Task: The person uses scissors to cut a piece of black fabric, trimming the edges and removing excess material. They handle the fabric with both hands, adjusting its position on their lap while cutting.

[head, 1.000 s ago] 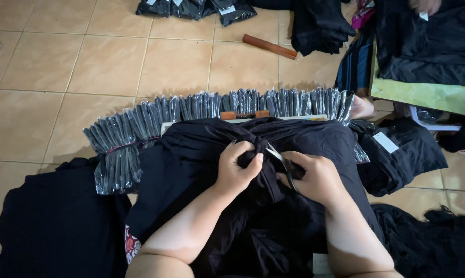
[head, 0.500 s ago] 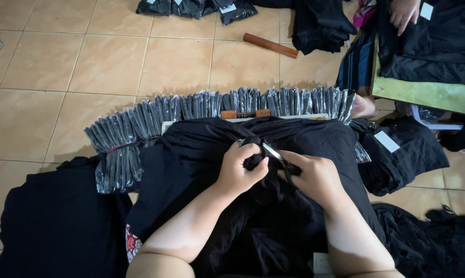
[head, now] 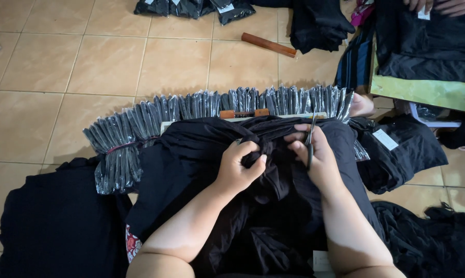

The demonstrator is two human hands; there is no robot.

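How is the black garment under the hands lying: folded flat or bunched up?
Bunched up. The black garment lies in loose wrinkles; the left hand pinches a fold of it, and the right hand holds small scissors.

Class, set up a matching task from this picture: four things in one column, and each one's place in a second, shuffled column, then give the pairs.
Things
1. brown wooden stick
2. row of clear plastic-wrapped black packets
3. small thread snips
4. black cloth garment

Places
A. in the right hand
B. fanned along the tiled floor beyond the lap
C. bunched in the left hand
D. lying alone on the tiles, far side

Pairs: 1-D, 2-B, 3-A, 4-C
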